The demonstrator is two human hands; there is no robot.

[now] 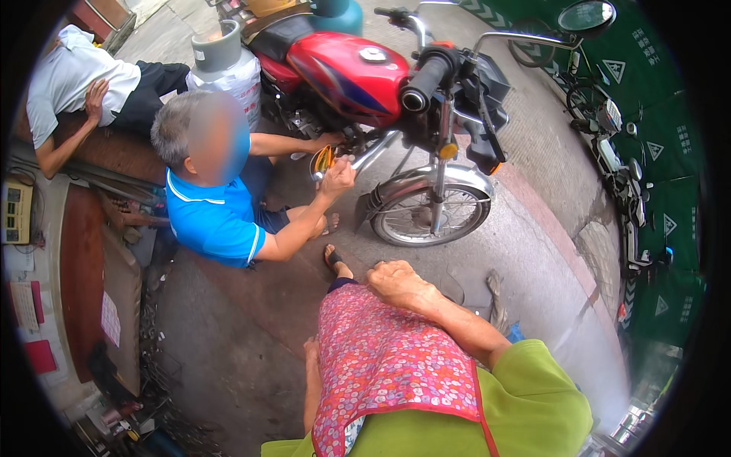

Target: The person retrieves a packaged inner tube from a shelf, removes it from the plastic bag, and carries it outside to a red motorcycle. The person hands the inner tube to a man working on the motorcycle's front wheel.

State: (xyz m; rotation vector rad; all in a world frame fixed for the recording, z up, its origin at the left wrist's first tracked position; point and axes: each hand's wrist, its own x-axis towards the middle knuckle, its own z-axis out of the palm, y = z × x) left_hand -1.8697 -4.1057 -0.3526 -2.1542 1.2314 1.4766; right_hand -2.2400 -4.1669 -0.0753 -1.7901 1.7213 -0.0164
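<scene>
My right hand (400, 285) is curled into a fist at the upper edge of my flowered red-pink apron (396, 350). Nothing shows sticking out of it. On the apron's left side, my left hand (311, 349) hangs low, its fingers mostly hidden. Ahead stands a red motorcycle (358, 76), its front wheel (430, 217) turned toward the right. A person in a blue shirt (217, 217) sits low beside it, both hands at the engine near the chrome pipe (377, 152). A small orange-and-yellow thing (324, 158) is by those hands; its kind is unclear.
Another person in a light shirt (99, 76) leans back on a brown bench at far left. A grey gas cylinder (217, 53) stands behind the motorcycle. Parked scooters (609, 145) line a green barrier (647, 76) at right. Cluttered parts (137, 426) lie at lower left.
</scene>
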